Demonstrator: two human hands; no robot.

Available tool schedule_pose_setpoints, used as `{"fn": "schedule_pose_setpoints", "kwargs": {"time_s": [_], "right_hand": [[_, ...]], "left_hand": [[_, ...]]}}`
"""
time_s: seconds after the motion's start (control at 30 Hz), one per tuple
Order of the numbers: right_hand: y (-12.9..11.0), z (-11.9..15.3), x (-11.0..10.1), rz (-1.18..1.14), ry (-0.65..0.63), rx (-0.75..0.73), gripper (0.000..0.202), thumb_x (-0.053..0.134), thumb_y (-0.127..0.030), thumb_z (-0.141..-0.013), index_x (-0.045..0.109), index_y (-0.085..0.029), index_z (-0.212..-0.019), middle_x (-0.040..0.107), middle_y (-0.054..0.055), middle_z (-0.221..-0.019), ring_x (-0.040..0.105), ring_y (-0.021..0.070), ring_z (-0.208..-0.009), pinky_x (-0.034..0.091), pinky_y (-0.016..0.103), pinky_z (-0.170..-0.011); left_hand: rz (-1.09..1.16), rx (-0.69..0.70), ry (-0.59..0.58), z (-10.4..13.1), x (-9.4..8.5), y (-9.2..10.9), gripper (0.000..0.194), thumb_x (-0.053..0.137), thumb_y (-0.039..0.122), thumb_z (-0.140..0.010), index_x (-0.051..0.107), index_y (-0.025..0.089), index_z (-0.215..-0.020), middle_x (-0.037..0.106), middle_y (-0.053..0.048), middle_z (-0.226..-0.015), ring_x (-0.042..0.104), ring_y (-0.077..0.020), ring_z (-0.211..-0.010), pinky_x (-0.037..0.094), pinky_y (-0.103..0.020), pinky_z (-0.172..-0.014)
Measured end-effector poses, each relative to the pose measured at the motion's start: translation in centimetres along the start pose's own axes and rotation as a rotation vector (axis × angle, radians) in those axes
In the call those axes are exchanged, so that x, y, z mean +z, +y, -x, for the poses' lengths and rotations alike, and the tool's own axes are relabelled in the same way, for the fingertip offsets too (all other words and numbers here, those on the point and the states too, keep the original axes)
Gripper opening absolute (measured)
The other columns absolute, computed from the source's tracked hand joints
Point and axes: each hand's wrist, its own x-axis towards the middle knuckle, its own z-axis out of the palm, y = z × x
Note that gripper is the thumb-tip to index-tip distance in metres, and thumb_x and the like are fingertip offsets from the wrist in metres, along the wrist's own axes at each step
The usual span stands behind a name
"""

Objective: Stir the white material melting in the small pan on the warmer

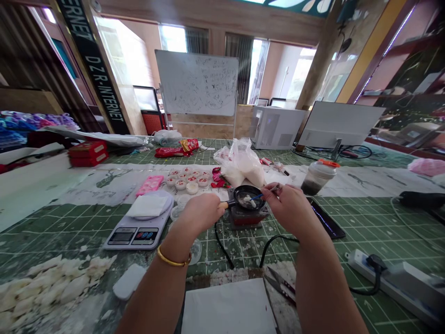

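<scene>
A small black frying pan [239,189] sits on a small dark red heater [248,219] in the middle of the table. My left hand [200,212] is closed around the pan's light wooden handle [224,204]. White lumps [248,201] lie in the pan, some in what looks like clear liquid. My right hand [288,206] pinches a thin blue stick [256,197], its tip down among the lumps. Beyond the pan are a white plastic bag [243,162] and red flowers [219,177]. Several small cups [192,187] with red bits on top stand to their left.
A kitchen scale [139,227] stands left, with white chunks [66,283] in front. Scissors [283,285] lie by a white sheet [227,308] at the near edge. A lidded cup [318,176], a tablet [327,220] and a power strip [392,283] are right. Black cables [222,246] cross the mat.
</scene>
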Motion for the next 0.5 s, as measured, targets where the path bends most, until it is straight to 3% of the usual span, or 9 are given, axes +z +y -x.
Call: {"fn": "schedule_pose_setpoints", "kwargs": {"time_s": [0.2, 0.37, 0.5], "right_hand": [[0.38, -0.28, 0.48, 0.042, -0.039, -0.004, 0.026, 0.038, -0.027, -0.088, 0.062, -0.018, -0.082, 0.068, 0.004, -0.076, 0.059, 0.0182, -0.079, 0.033, 0.030, -0.078], [0.17, -0.10, 0.05, 0.012, 0.008, 0.041, 0.024, 0.041, -0.029, -0.087, 0.063, -0.019, -0.085, 0.069, 0.003, -0.077, 0.060, 0.0181, -0.081, 0.033, 0.029, -0.078], [-0.11, 0.01, 0.07, -0.007, -0.017, -0.016, 0.025, 0.039, -0.029, -0.088, 0.062, -0.019, -0.081, 0.068, 0.003, -0.076, 0.059, 0.0171, -0.081, 0.033, 0.028, -0.078]], "left_hand": [[-0.009, 0.010, 0.006, -0.01, 0.12, -0.05, 0.048, 0.031, 0.049, -0.086, 0.061, 0.017, -0.069, 0.067, -0.008, -0.075, 0.056, -0.0169, -0.061, 0.023, -0.026, -0.047], [-0.006, 0.010, -0.007, -0.01, 0.07, 0.03, 0.048, 0.030, 0.048, -0.087, 0.063, 0.016, -0.072, 0.068, -0.009, -0.077, 0.057, -0.0176, -0.061, 0.026, -0.026, -0.048], [-0.007, 0.008, -0.002, 0.03, 0.03, 0.06, 0.049, 0.030, 0.049, -0.087, 0.064, 0.016, -0.074, 0.068, -0.009, -0.077, 0.057, -0.0186, -0.062, 0.028, -0.026, -0.050]]}}
